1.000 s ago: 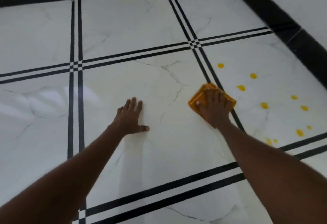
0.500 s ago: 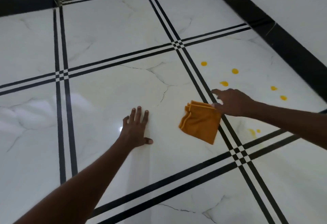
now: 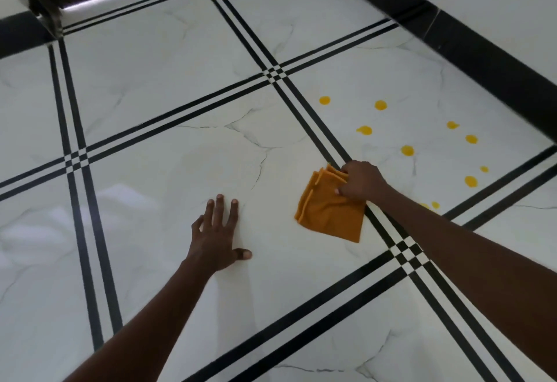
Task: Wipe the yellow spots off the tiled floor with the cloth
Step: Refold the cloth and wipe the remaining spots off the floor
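A second ago my right hand [image 3: 360, 182] lies flat on top of the cloth [image 3: 330, 211]; half a second ago it hovers open beside the cloth's far corner. Now its fingers [image 3: 342, 175] close on that far edge, gripping the folds. The cloth, then bunched under my palm across the black stripes [image 3: 331, 140], now lies spread out just left of them.

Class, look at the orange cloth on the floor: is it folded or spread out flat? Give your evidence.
Folded. The cloth shows several stacked layered edges at its top corner, where the right hand pinches it.
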The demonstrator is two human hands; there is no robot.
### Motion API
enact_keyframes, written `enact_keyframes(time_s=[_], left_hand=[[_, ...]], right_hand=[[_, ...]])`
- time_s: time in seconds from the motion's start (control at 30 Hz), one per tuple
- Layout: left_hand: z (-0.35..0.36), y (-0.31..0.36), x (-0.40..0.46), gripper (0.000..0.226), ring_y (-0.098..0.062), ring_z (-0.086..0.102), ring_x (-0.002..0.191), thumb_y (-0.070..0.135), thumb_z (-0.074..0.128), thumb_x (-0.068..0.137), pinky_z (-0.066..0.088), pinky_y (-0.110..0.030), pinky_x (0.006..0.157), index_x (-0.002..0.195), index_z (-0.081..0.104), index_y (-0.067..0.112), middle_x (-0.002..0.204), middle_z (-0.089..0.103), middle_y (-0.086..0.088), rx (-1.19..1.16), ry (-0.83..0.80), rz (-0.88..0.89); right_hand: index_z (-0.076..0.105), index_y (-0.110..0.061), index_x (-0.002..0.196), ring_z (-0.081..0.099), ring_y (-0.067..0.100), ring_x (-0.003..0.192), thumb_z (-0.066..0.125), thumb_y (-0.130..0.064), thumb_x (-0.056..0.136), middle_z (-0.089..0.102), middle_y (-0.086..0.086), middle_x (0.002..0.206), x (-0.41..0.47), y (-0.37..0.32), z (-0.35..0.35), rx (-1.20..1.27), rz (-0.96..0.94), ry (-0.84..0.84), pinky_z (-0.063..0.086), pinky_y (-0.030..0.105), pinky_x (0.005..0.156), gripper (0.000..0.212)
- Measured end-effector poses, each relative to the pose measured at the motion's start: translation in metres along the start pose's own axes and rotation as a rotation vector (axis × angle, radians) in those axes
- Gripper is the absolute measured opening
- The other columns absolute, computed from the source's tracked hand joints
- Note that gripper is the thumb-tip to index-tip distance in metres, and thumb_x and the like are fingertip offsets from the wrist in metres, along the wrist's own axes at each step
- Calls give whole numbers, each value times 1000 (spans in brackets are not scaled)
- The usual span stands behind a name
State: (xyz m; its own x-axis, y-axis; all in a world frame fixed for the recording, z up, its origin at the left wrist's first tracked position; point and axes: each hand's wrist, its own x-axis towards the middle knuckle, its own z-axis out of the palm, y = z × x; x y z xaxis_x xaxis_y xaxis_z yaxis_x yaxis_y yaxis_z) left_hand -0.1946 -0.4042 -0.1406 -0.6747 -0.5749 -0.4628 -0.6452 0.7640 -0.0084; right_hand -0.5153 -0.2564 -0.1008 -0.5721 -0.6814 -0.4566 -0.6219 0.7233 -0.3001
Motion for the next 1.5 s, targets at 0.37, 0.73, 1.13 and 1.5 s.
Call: enact_keyframes(time_s=[0.37,0.73,1.13,1.5], left_hand=[[-41,26,15,99,-39,19,150,64,61,87,35,-49,114,157,18,8,163,16,-22,-7,-94,-103],[-85,81,54,54,-32,40,137,38,53,98,40,-46,105,144,47,11,145,47,-15,-104,115,-20],[-43,102,71,140,-37,-23,152,80,66,69,8,-56,123,155,-28,21,159,-37,-18,117,-109,216],[-42,107,71,141,-38,-23,152,78,68,70,11,-55,123,154,-30,20,159,-38,-19,154,-87,189]], right_hand=[[66,-17,134,63,34,116,70,-26,95,69,12,129,-85,30,-84,283,-5,338,41,31,88,40],[57,-18,139,59,34,125,36,-45,104,64,11,132,-66,30,44,-29,-153,267,48,44,100,49],[19,-16,164,15,39,158,38,-58,100,18,14,171,-158,137,120,-146,156,430,11,62,126,79],[19,-21,164,19,45,155,34,-58,99,19,19,170,-9,81,72,-118,193,507,11,66,123,77]])
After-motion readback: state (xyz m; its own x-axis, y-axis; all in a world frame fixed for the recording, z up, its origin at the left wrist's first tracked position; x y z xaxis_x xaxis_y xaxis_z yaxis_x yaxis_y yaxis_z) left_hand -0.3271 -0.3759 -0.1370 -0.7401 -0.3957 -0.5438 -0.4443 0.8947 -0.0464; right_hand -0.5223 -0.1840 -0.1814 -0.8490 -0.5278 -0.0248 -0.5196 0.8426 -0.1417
